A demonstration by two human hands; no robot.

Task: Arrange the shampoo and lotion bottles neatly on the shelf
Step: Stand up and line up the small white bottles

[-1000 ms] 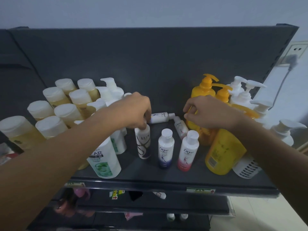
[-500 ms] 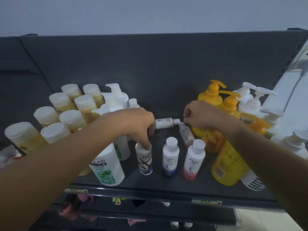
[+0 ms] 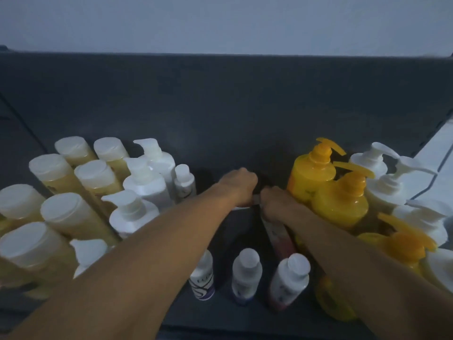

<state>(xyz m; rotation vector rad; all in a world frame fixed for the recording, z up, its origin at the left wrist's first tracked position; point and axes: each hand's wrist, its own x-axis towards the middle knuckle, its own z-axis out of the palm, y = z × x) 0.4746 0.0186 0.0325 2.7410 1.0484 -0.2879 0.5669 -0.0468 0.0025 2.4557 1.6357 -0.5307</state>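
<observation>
On the dark shelf [image 3: 220, 312], three small white bottles stand in a front row: a purple-patterned one [image 3: 203, 276], a blue-based one [image 3: 246, 273] and a pink-based one [image 3: 289, 278]. Behind them, two more small bottles lie on their sides. My left hand [image 3: 239, 185] curls over the lying white bottle [image 3: 255, 199], of which only the cap end and a sliver of body show. Close beside it, my right hand [image 3: 277, 204] grips the neck end of a lying pink-based bottle [image 3: 278, 235]. My forearms hide part of the shelf floor.
Several yellow bottles with white caps [image 3: 61, 217] and white pump bottles [image 3: 144, 185] crowd the left. A small white bottle [image 3: 183, 177] stands by them. Orange pump bottles [image 3: 343, 200] and white pump bottles [image 3: 382, 182] fill the right. The dark back panel [image 3: 220, 106] stands close behind.
My left hand left the top of the purple-patterned bottle and reached back onto the lying white bottle. My right hand came down onto the lying pink-based bottle. The view moved closer.
</observation>
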